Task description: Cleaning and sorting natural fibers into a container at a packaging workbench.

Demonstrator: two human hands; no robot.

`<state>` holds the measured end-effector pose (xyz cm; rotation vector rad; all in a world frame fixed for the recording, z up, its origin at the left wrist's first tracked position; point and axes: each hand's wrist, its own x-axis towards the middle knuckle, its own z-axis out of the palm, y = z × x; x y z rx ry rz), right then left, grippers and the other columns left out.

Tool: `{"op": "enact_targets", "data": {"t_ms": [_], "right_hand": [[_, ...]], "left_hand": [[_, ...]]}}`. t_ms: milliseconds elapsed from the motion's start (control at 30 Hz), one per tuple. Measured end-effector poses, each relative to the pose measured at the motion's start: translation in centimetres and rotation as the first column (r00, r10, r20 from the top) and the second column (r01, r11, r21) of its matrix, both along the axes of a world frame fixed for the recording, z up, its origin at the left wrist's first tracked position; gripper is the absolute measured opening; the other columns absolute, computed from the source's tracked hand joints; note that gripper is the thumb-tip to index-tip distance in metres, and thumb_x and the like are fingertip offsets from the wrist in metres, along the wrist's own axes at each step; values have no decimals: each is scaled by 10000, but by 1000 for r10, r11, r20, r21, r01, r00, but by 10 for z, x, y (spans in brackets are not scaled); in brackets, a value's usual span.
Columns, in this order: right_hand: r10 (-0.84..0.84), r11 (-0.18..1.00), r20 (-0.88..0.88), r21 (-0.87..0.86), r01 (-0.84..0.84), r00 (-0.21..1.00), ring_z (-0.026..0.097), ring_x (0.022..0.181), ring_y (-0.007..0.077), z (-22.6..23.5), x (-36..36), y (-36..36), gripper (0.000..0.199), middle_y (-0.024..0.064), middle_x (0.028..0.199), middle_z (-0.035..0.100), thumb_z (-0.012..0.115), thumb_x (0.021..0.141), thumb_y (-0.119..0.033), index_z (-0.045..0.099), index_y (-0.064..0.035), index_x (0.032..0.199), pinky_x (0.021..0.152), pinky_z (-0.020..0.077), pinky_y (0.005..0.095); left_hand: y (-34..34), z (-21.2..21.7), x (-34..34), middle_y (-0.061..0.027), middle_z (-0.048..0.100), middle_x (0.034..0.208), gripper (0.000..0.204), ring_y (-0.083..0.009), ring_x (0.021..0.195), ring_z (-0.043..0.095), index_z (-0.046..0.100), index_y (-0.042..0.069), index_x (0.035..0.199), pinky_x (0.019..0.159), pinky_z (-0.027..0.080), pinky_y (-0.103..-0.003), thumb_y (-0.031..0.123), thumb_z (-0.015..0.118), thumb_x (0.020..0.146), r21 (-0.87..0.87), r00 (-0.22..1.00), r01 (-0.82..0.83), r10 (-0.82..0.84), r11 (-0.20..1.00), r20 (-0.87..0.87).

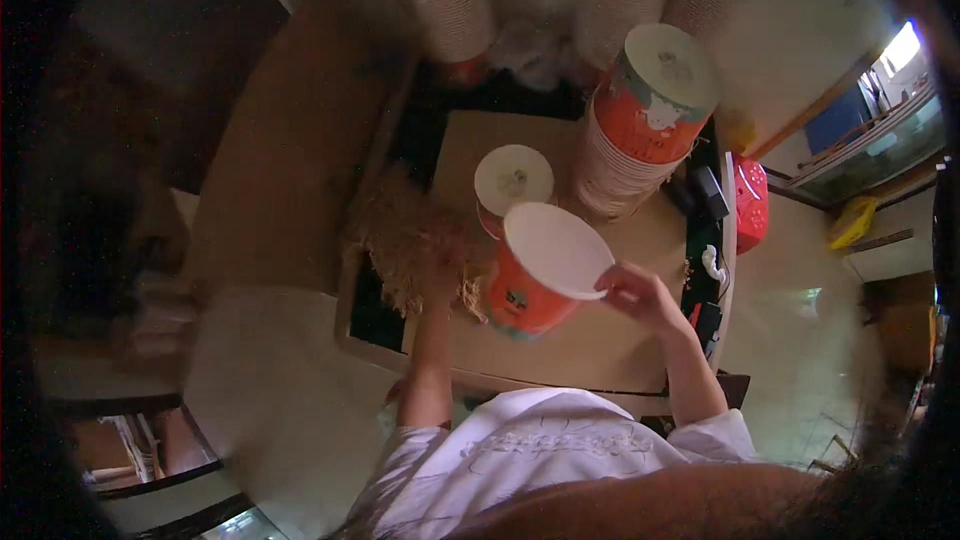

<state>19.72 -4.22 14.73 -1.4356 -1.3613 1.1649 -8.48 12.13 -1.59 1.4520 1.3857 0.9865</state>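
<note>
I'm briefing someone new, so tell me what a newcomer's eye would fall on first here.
First, the tilted orange bucket at the centre, its white inside showing, the right hand gripping its rim. Next, the tall stack of nested, upside-down buckets behind it, toward the right of the table. Then the blurred, tan, straw-like shreds at the table's left, with the left hand at them.

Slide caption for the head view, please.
Right hand holding a tilted orange paper tub, left hand at a clump of tan strands.
</note>
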Motion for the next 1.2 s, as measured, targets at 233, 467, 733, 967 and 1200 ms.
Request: {"op": "enact_targets", "data": {"t_ms": [233, 467, 733, 967, 1200], "right_hand": [[21, 996, 192, 85, -38, 981, 563, 807, 240, -55, -15, -55, 125, 100, 860, 530, 620, 713, 3, 539, -30, 803, 696, 474, 291], [70, 967, 428, 191, -166, 901, 560, 830, 278, -61, -16, -61, 161, 111, 931, 533, 572, 690, 35, 546, -37, 831, 706, 480, 314], [-111, 990, 251, 111, 85, 961, 566, 803, 186, -27, -26, -61, 224, 76, 947, 565, 517, 701, 88, 566, -45, 875, 619, 464, 264], [-124, 991, 165, 77, 113, 978, 575, 754, 163, -37, -26, -74, 177, 61, 805, 599, 547, 717, 89, 581, -35, 838, 669, 452, 245], [-200, 944, -417, -324, 60, 887, 573, 797, 141, -70, -106, -72, 215, 82, 878, 616, 496, 876, -137, 572, 40, 972, 717, 467, 259]], "left_hand": [[-71, -85, -70, -92, 575, 722, 203, -182, 655, 541, 579, 34, 847, 624, 441, -319, 209, 476, 858, -18, 985, -4, 7, 1000, 172], [-28, -82, -36, -110, 610, 923, 226, -193, 791, 578, 598, 34, 941, 651, 478, -320, 217, 561, 815, -256, 928, -158, 55, 954, -370], [45, -112, -56, -174, 603, 865, 402, -262, 797, 578, 578, 3, 954, 666, 431, -388, 364, 519, 788, -114, 886, -333, 269, 936, -378], [-21, 19, -3, -58, 581, 756, 280, -152, 692, 519, 568, 37, 925, 608, 419, -317, 287, 576, 798, -218, 898, -298, 350, 929, 266], [-164, 100, -19, 42, 490, 636, 100, -24, 549, 432, 557, 55, 816, 501, 348, -168, 150, 553, 844, -190, 971, -52, 94, 980, 218]]}}
